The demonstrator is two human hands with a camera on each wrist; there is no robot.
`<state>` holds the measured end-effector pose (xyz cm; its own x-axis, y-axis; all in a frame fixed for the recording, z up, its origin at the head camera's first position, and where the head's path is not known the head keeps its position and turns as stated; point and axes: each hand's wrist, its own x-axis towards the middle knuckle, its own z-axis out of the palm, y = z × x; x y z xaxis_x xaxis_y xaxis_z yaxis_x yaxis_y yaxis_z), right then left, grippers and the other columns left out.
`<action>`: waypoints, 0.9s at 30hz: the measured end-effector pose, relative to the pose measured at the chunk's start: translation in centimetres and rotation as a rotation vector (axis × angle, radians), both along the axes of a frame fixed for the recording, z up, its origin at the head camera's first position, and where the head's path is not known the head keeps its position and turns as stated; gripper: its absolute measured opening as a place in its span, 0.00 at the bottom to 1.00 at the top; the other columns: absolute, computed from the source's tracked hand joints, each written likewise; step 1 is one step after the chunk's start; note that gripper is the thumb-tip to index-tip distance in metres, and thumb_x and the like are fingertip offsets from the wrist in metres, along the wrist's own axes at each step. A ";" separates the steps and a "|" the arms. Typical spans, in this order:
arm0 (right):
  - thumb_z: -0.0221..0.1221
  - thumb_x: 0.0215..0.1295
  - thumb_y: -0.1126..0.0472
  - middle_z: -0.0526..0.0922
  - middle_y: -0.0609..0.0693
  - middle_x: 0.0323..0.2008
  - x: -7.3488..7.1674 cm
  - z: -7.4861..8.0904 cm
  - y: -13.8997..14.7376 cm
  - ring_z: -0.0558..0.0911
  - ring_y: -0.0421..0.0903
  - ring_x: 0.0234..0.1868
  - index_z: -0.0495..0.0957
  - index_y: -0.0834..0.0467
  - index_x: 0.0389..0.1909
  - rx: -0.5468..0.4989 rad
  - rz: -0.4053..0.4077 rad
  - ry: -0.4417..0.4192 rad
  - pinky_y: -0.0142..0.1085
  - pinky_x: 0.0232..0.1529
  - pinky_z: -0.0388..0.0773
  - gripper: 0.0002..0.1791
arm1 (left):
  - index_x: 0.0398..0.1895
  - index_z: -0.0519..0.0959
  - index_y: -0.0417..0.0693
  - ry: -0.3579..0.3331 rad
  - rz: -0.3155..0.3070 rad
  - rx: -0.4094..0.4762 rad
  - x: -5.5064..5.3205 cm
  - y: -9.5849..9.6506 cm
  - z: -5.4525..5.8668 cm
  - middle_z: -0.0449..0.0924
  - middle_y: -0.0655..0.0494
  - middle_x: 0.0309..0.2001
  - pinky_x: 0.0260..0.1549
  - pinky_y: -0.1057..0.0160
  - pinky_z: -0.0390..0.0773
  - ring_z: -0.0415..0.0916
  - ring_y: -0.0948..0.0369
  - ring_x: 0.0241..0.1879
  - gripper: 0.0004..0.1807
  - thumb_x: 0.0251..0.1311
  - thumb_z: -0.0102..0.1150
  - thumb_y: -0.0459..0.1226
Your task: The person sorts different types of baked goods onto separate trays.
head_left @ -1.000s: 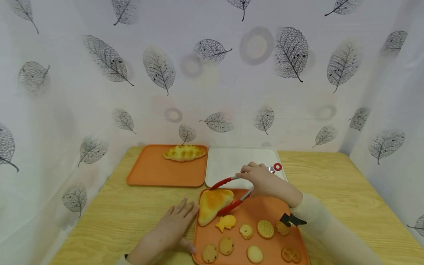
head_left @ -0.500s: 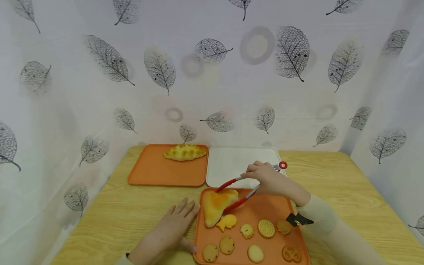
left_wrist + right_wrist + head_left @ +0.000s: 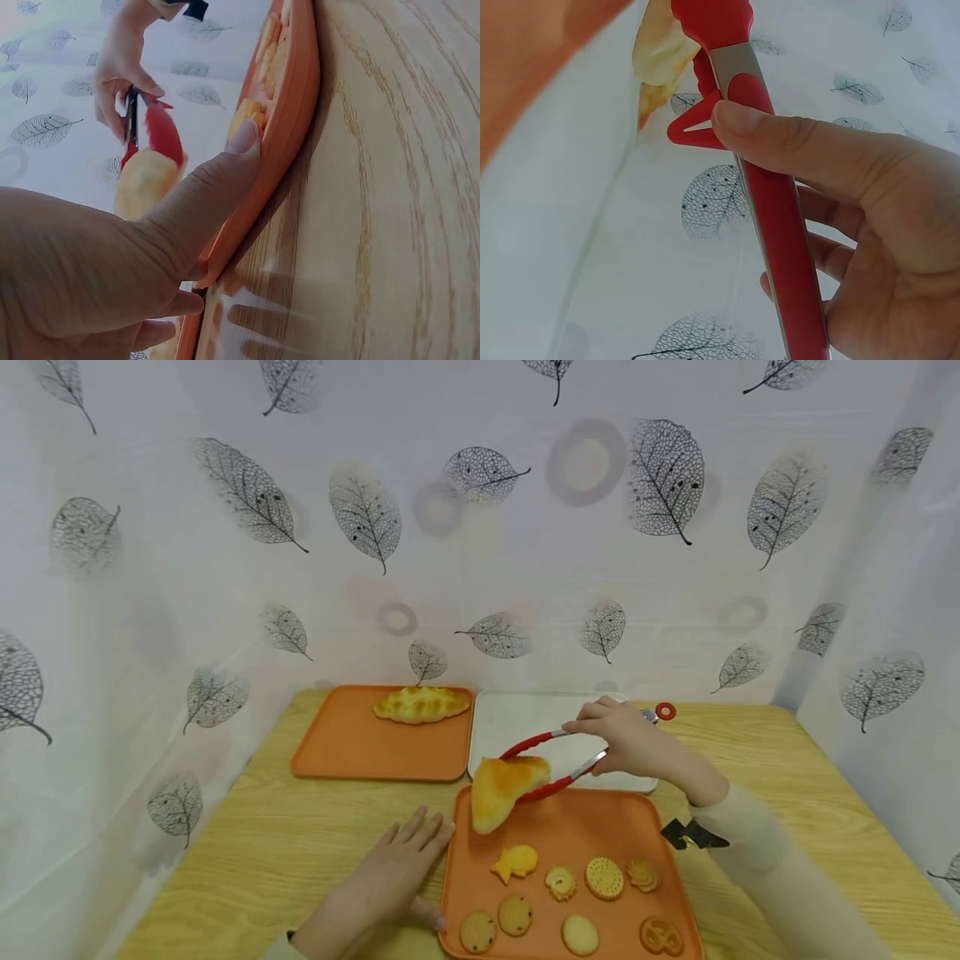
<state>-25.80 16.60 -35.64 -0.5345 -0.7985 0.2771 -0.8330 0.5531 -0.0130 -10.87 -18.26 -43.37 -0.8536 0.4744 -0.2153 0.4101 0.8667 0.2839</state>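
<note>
My right hand [image 3: 637,739] grips red and silver tongs [image 3: 551,787] around their middle, the thumb on one arm as the right wrist view shows. Between the red tips of the tongs is a golden triangular bread [image 3: 501,787], lifted above the back left part of the near orange tray [image 3: 585,814]. My left hand [image 3: 390,868] lies with straight fingers at that tray's left edge. Its thumb [image 3: 244,139] touches the tray rim in the left wrist view. Several cookies, among them a fish-shaped one [image 3: 516,862] and a pretzel-shaped one [image 3: 662,936], lie on the near tray.
Behind, on the left, an orange tray [image 3: 375,752] holds a long braided bread [image 3: 422,704]. A white tray [image 3: 517,714] stands beside it, under the right hand and tongs. The wooden table [image 3: 780,793] ends at a leaf-patterned curtain [image 3: 480,560].
My right hand has moved up, back and to the right with the tongs, raising the triangular bread from the near tray. The left hand has stayed in place.
</note>
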 end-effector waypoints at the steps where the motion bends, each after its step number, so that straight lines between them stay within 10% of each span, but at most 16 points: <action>1: 0.81 0.32 0.56 0.80 0.48 0.38 -0.2 0.2 0.0 0.75 0.48 0.41 0.83 0.57 0.50 -0.001 0.000 0.011 0.36 0.31 0.70 0.36 | 0.76 0.54 0.45 -0.001 0.000 0.001 0.0 0.0 0.0 0.50 0.41 0.77 0.69 0.34 0.53 0.40 0.42 0.77 0.66 0.35 0.60 0.72; 27: 0.78 0.40 0.54 0.80 0.53 0.44 -6.3 2.3 -10.0 0.75 0.52 0.45 0.80 0.57 0.57 -0.030 0.014 -0.006 0.44 0.38 0.74 0.38 | 0.76 0.55 0.46 0.020 -0.014 0.002 -0.1 -0.3 -0.2 0.51 0.42 0.76 0.68 0.34 0.55 0.43 0.41 0.77 0.66 0.35 0.60 0.73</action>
<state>-32.10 6.55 -33.32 -0.5253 -0.7970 0.2980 -0.8403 0.5410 -0.0341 -11.02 -18.57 -43.61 -0.8507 0.4870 -0.1976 0.4281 0.8602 0.2771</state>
